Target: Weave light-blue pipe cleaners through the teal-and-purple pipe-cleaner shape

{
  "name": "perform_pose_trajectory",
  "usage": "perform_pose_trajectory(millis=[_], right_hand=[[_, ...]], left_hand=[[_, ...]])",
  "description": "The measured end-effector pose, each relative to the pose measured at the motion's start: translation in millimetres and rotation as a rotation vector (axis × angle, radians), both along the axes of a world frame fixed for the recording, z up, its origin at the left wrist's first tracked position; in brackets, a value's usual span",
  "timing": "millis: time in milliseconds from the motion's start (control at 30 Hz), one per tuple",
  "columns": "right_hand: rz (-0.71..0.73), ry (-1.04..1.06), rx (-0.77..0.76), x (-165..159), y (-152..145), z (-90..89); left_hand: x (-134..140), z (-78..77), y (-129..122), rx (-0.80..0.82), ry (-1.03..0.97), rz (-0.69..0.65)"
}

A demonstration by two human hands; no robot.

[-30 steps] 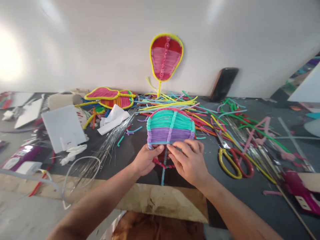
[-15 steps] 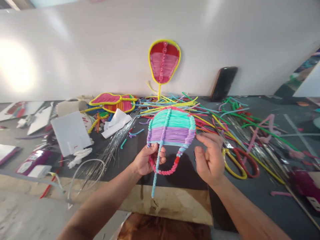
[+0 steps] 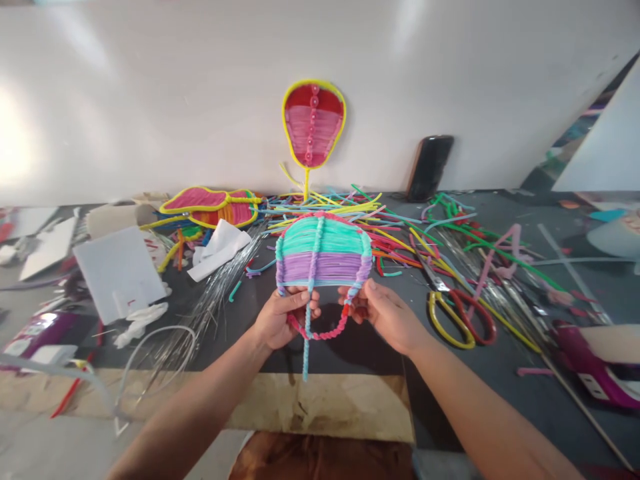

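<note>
Between my hands hangs a leaf-shaped pipe-cleaner piece (image 3: 330, 267), filled with teal and purple rows inside a twisted frame. Its lower part is an unfilled pink loop, and a light-blue twisted stem runs down the middle past the frame. My left hand (image 3: 285, 317) is closed on the lower left of the frame by the stem. On the opposite edge, my right hand (image 3: 387, 313) pinches the frame where light blue meets red. The fingertips behind the piece are partly hidden.
A finished red and pink fan shape (image 3: 314, 123) stands against the white board. Loose pipe cleaners (image 3: 330, 203) lie behind my hands. Scissors (image 3: 453, 317) rest to the right, a phone (image 3: 430, 168) leans on the board, and wires (image 3: 215, 280) and a white card (image 3: 119, 273) lie left.
My right hand has moved left and down from beside the piece and now grips its right edge. My left hand keeps its hold. The whole view has shifted slightly.
</note>
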State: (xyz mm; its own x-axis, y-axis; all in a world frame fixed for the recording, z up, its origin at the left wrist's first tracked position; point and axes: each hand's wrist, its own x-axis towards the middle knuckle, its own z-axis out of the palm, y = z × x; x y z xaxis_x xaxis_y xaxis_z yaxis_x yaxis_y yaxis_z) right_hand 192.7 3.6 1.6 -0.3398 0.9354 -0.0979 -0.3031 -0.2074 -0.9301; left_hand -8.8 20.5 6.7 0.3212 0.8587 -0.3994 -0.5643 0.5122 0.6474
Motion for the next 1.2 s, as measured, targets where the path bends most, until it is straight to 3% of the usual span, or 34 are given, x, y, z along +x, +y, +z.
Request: perform_pose_trajectory(millis=[200,433,700,800,933,1200], right_hand=[[0.042,-0.053,-0.006,2,1,4.8],[-0.070,-0.229,-0.080,1,5,2.8],[-0.107,-0.200,-0.152,2,9,1.6],[-0.129,-0.170,-0.094,3,8,2.4],[-0.024,0.093,-0.021,3,5,2.1],[0.115,0.344,-0.157,-6,-3,0.2]], left_hand=[[2,2.2,-1,0.057,0.121,0.023],[1,1.2,-2,0.158,0.253,0.053],[2,0.3,-9,0.312,0.365,0.118],[3,3.9,-9,0.220,0.313,0.105],[0,7.3,-3,0.087,0.154,0.091],[0,6.0,-6,-0.122,-0.040,-0.053]])
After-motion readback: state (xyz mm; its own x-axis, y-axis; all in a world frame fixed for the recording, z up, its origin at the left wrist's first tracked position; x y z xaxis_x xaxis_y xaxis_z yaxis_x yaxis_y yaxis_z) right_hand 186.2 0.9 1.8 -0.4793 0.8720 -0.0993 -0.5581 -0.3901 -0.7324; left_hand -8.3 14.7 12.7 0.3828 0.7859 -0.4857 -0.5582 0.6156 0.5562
